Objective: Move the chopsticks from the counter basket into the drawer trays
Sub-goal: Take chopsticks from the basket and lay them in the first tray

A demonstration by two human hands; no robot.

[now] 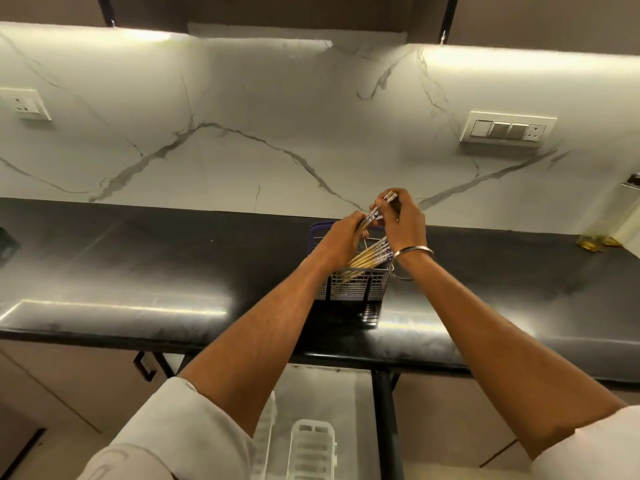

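A grey slotted basket [349, 288] with a blue rim stands on the black counter [138, 271], holding several bamboo chopsticks [369, 254] with patterned blue tops that lean to the right. Above the basket, my left hand [341, 239] and my right hand [403, 216] both grip a small bunch of chopsticks [379, 209] lifted out of it, their patterned ends pointing up and to the right. Below the counter edge the drawer [325, 403] is open, with a white slotted tray [313, 448] inside it.
A marble backsplash rises behind the counter with a switch plate [507, 130] at right and a socket [24, 103] at left. A bottle [620, 216] stands on the counter at far right. A black drawer handle [145, 367] sits under the counter edge at left.
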